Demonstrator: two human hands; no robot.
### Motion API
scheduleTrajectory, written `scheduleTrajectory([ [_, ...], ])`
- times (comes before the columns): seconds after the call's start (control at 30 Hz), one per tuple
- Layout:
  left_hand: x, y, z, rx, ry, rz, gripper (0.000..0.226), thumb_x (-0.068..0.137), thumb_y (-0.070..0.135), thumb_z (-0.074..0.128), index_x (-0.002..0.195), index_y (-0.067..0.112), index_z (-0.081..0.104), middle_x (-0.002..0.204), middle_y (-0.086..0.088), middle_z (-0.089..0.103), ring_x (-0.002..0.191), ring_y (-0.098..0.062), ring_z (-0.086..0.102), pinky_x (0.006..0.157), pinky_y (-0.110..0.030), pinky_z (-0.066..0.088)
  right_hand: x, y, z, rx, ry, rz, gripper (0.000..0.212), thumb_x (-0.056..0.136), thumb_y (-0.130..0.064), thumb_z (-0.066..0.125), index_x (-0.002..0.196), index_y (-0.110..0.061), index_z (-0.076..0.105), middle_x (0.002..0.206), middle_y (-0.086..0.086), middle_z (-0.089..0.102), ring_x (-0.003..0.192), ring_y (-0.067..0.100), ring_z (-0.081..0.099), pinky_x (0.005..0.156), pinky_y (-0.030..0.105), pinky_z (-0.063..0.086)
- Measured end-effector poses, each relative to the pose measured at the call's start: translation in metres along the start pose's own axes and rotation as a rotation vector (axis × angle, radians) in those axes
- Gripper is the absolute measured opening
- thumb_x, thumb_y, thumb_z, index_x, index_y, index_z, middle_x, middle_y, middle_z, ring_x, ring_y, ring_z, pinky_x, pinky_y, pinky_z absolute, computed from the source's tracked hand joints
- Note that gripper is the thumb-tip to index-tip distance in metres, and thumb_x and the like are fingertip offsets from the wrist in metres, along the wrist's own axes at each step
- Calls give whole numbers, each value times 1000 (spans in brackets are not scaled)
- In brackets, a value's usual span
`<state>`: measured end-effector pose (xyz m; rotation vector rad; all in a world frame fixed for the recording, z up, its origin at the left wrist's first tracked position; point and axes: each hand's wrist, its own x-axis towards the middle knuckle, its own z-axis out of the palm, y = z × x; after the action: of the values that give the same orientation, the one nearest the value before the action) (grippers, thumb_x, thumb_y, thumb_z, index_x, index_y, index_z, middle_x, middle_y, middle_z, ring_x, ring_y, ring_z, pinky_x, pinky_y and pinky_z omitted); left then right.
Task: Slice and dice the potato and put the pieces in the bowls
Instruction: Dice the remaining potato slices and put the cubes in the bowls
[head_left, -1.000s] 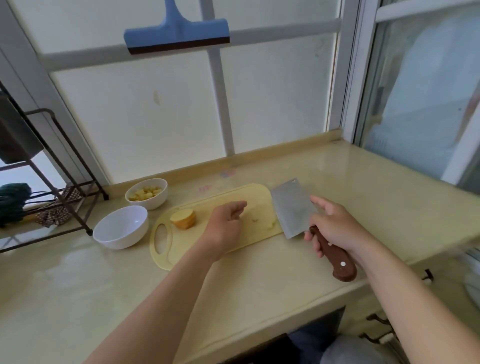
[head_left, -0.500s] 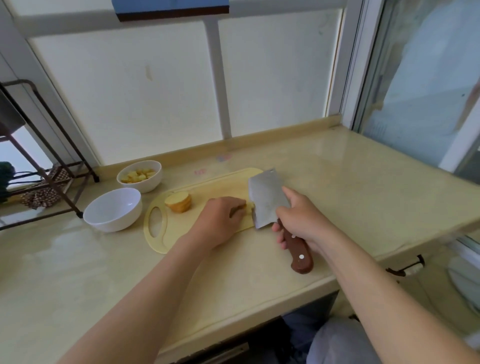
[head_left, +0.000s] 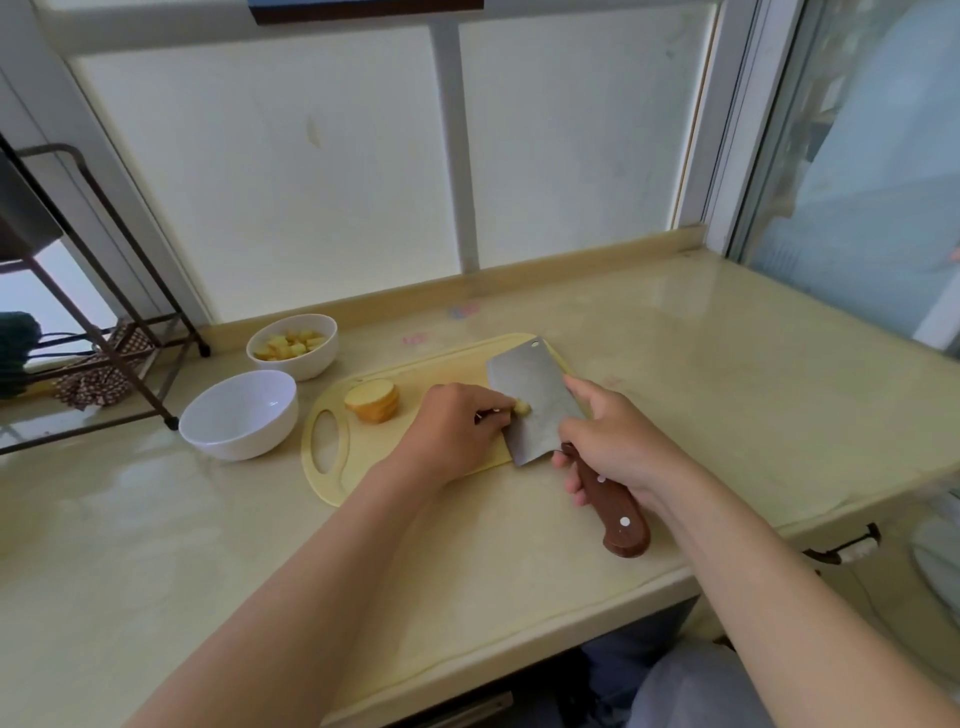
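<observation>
While the right hand (head_left: 618, 441) wraps firmly around the brown wooden handle of a cleaver (head_left: 540, 410), the broad steel blade rests low over the right part of a pale yellow cutting board (head_left: 332, 478), its flat face turned up toward the camera. Against the blade's left edge the left hand (head_left: 457, 431) lies curled on the board, fingertips pressed to a small pale bit of potato (head_left: 521, 407) that sits right at the blade; whether the fingers pinch it or only push it cannot be told. Farther left on the board, clear of both hands, stands a short stack of potato slices (head_left: 375, 399) with the skin showing at the rim. Off the board's handle end sit two white bowls on the cream countertop (head_left: 727, 374): the nearer bowl (head_left: 240, 415) shows only its white inside, and the farther bowl (head_left: 293, 346), close to the window ledge, holds diced potato cubes (head_left: 291, 345). A dark metal rack (head_left: 104, 291) stands at the counter's far left.
</observation>
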<state>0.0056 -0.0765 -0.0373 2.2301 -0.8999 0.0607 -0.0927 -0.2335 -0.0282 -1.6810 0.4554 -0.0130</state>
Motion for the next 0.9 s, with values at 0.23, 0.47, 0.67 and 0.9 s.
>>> scheduleTrajectory([
  [0.23,10,13,-2,69,-37,-54,24,90,7,61,105,18,77,103,3,74,92,-14,64,81,-20,45,-6,-3,-4,38,23,-30,66,98,3,40,151,-36,46,72,17,60,42,23,52,39,28,48],
  [0.47,22,27,-11,163,-107,-113,27,89,11,55,106,18,76,99,0,72,88,-18,64,78,-30,54,-1,-6,-6,84,38,-19,66,99,2,45,156,-30,41,68,17,65,40,22,53,38,27,47],
  [0.67,27,29,-34,214,-109,-106,28,88,33,61,87,8,75,85,-9,72,81,-24,64,76,-40,55,13,-23,9,113,-10,-45,60,98,1,46,152,-24,46,60,10,66,40,21,54,38,27,46],
  [0.9,38,8,-93,385,35,-152,22,88,26,59,87,8,73,87,-9,73,83,-26,67,74,-42,56,32,-73,65,70,-136,-136,48,99,0,46,135,-32,54,65,12,68,41,20,56,40,28,48],
])
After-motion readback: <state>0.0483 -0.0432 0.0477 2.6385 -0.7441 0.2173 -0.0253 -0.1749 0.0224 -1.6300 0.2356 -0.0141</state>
